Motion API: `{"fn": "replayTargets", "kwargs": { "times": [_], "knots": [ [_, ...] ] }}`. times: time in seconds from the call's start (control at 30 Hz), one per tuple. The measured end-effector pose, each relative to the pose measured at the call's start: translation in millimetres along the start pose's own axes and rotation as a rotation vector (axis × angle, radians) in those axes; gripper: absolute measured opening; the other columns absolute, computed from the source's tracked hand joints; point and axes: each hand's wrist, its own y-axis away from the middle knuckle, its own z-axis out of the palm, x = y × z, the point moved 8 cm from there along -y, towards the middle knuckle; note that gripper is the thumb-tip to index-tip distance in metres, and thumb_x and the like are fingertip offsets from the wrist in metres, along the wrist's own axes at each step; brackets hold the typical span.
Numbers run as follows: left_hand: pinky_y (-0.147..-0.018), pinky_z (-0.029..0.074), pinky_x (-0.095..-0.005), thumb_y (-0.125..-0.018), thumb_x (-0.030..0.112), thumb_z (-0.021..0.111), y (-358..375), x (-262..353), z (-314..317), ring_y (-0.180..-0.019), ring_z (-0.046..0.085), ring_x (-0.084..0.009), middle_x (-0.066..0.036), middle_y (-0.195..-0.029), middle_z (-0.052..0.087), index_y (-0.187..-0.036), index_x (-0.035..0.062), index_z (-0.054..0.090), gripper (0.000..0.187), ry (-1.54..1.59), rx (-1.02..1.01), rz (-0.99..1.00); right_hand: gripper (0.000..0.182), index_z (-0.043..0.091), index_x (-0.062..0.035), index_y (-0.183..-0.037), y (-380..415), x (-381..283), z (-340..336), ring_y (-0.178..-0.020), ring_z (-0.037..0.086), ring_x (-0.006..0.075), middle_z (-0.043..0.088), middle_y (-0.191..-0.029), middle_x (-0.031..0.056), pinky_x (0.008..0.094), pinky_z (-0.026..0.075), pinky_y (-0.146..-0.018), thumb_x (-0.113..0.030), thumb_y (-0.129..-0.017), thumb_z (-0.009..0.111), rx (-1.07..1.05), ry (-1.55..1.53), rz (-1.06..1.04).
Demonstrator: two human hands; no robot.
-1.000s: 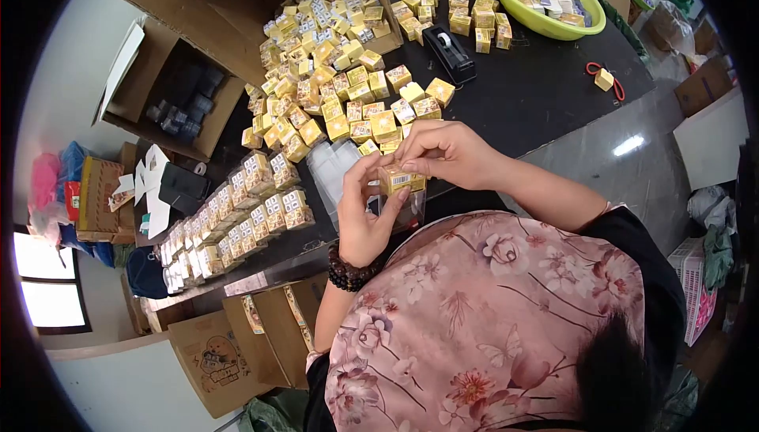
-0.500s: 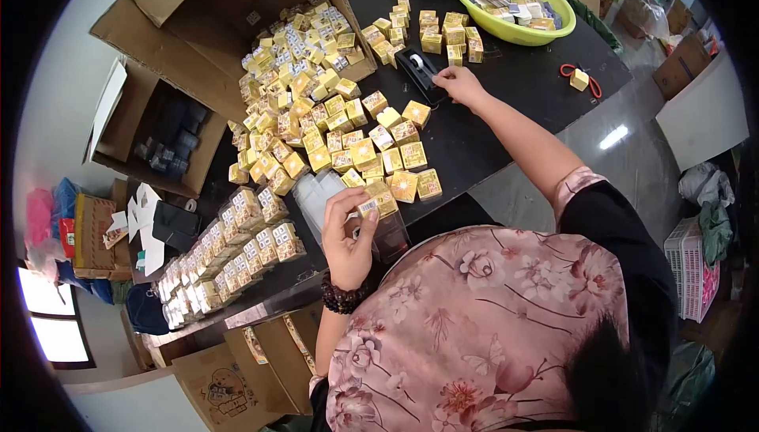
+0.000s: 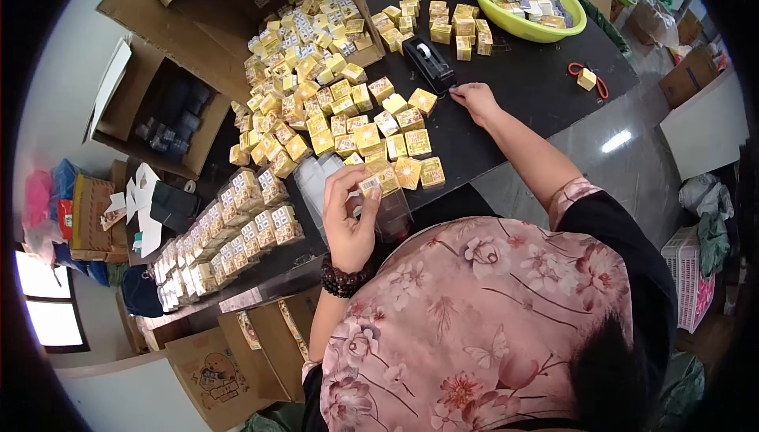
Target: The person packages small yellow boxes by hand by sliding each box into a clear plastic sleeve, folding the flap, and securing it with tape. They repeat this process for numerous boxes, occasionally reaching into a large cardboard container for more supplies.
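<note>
My left hand [image 3: 350,215] is closed around a clear plastic box [image 3: 395,215] with a small yellow carton [image 3: 385,179] at its upper end. Reaching across the table, my right hand [image 3: 477,103] pinches at the cutting end of a black tape dispenser [image 3: 429,64]. The clear tape between those fingertips is hardly visible. Many small yellow cartons [image 3: 368,138] lie loose beyond my left hand. Next to that hand, clear plastic packaging [image 3: 316,179] lies on the table.
A large cardboard box [image 3: 182,29] lies tipped, spilling cartons. Packed clear boxes stand in rows [image 3: 229,234] at the left. A yellow-green basin [image 3: 526,33] holds small packs at the back. Red-handled scissors [image 3: 599,84] lie near the right edge of the black table [image 3: 538,76].
My right hand has drawn slightly away from the tape dispenser, toward the right. The left hand keeps its hold on the clear box. The whole view has shifted a little.
</note>
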Motion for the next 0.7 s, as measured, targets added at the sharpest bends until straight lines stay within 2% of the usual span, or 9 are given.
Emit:
{"fn": "replayTargets", "kwargs": {
  "times": [0.07, 0.13, 0.2, 0.27, 0.33, 0.4, 0.5, 0.6, 0.7],
  "knots": [
    [-0.074, 0.048, -0.0231, -0.089, 0.003, 0.065, 0.7, 5.9, -6.7, -0.098, 0.056, -0.0148, -0.009, -0.120, 0.054, -0.110, 0.0030, 0.059, 0.021, -0.015, 0.041, -0.014, 0.006, 0.062, 0.0003, -0.093, 25.1, -11.9, 15.3, -0.094, 0.062, 0.0180, 0.064, -0.098, 0.0100, 0.0314, 0.052, -0.088, -0.003, -0.089, 0.059, -0.051, 0.020, 0.003],
    [-0.075, 0.047, -0.0239, -0.088, -0.001, 0.064, 0.0, 25.4, -10.0, -0.100, 0.055, -0.0155, -0.011, -0.121, 0.053, -0.110, 0.0030, 0.058, 0.023, -0.290, 0.049, 0.205, 0.006, 0.064, -0.0025, -0.092, 100.6, -45.4, 61.2, -0.094, 0.062, 0.0150, 0.065, -0.098, 0.0060, 0.0310, 0.050, -0.084, -0.007, -0.090, 0.060, -0.199, -0.066, 0.183],
    [-0.074, 0.047, -0.0270, -0.086, -0.001, 0.066, 2.4, 25.4, -13.0, -0.094, 0.056, -0.0178, -0.012, -0.119, 0.054, -0.107, 0.0028, 0.060, 0.022, -0.335, 0.077, 0.182, 0.010, 0.067, -0.0049, -0.096, 170.6, -64.9, 116.0, -0.090, 0.061, 0.0114, 0.066, -0.095, 0.0024, 0.0313, 0.047, -0.084, -0.012, -0.091, 0.062, -0.558, -0.159, 0.214],
    [-0.075, 0.047, -0.0301, -0.084, -0.002, 0.067, 4.8, 40.0, -7.9, -0.090, 0.056, -0.0201, -0.013, -0.119, 0.053, -0.105, 0.0025, 0.062, 0.022, -0.508, 0.097, 0.350, 0.012, 0.067, -0.0067, -0.097, 233.5, -72.8, 150.1, -0.088, 0.060, 0.0099, 0.067, -0.094, 0.0010, 0.0299, 0.046, -0.082, -0.017, -0.090, 0.065, -0.721, -0.124, 0.301],
    [-0.077, 0.047, -0.0332, -0.080, -0.005, 0.068, 7.4, 39.1, -5.2, -0.088, 0.056, -0.0233, -0.013, -0.117, 0.055, -0.104, 0.0028, 0.063, 0.026, -0.521, 0.104, 0.354, 0.012, 0.068, -0.0081, -0.094, 263.0, -75.3, 168.3, -0.086, 0.060, 0.0089, 0.067, -0.092, 0.0007, 0.0288, 0.044, -0.079, -0.019, -0.089, 0.066, -0.770, -0.112, 0.357],
    [-0.081, 0.049, -0.0392, -0.076, -0.004, 0.068, 11.5, 49.2, -2.6, -0.098, 0.058, -0.0332, -0.014, -0.115, 0.057, -0.102, 0.0054, 0.067, 0.027, -0.621, 0.119, 0.467, 0.010, 0.068, -0.0098, -0.086, 267.8, -71.5, 175.6, -0.083, 0.059, 0.0087, 0.065, -0.086, -0.0007, 0.0283, 0.044, -0.077, -0.019, -0.089, 0.067, -0.708, -0.090, 0.382],
    [-0.084, 0.050, -0.0424, -0.071, -0.005, 0.069, 15.8, 54.8, -3.9, -0.102, 0.057, -0.0361, -0.013, -0.115, 0.057, -0.101, 0.0067, 0.068, 0.032, -0.683, 0.113, 0.540, 0.012, 0.067, -0.0110, -0.080, 268.2, -56.9, 178.7, -0.080, 0.057, 0.0082, 0.063, -0.082, -0.0024, 0.0292, 0.043, -0.078, -0.020, -0.089, 0.068, -0.658, -0.029, 0.458],
    [-0.081, 0.048, -0.0404, -0.074, -0.009, 0.070, 20.3, 60.2, -3.8, -0.100, 0.056, -0.0353, -0.015, -0.113, 0.057, -0.103, 0.0053, 0.064, 0.033, -0.723, 0.092, 0.586, 0.018, 0.065, -0.0108, -0.075, 269.9, -47.6, 180.5, -0.072, 0.054, 0.0075, 0.060, -0.076, -0.0034, 0.0275, 0.043, -0.070, -0.022, -0.088, 0.069, -0.627, -0.025, 0.469],
    [-0.080, 0.048, -0.0375, -0.076, -0.007, 0.070, 21.9, 54.2, -5.4, -0.099, 0.057, -0.0319, -0.015, -0.114, 0.056, -0.102, 0.0049, 0.064, 0.030, -0.703, 0.096, 0.563, 0.025, 0.062, -0.0093, -0.070, 262.7, -44.5, 178.5, -0.066, 0.051, 0.0076, 0.058, -0.071, -0.0035, 0.0259, 0.041, -0.061, -0.025, -0.088, 0.071, -0.599, 0.114, 0.272]
  ]
}}
